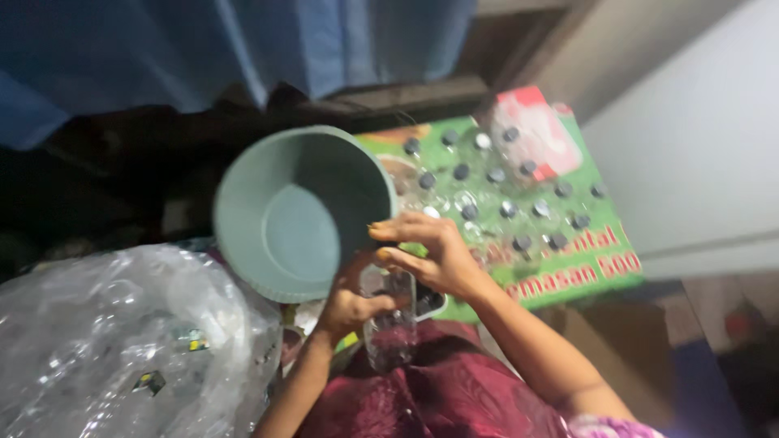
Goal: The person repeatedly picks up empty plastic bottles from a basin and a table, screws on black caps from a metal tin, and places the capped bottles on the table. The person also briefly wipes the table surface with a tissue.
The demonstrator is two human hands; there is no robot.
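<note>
Clear bottle [391,324] between both hands

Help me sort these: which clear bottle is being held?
The clear bottle gripped upright by the left hand over the lap; the other bottles stand on the green board.

Bottle [391,320]: small, clear plastic, held upright over the lap on dark red cloth; contents hard to make out through motion blur, lower part looks dark. Gripped about its body by the left hand [347,307], with the right hand [430,255] closed over its top, fingers curled at the neck; whether a cap is on it cannot be told. Basin [296,212]: round, pale green plastic, ribbed outer wall, smooth empty inside; tilted on edge with its open side facing the camera, just beside and above the bottle, its rim close to both hands.
</note>
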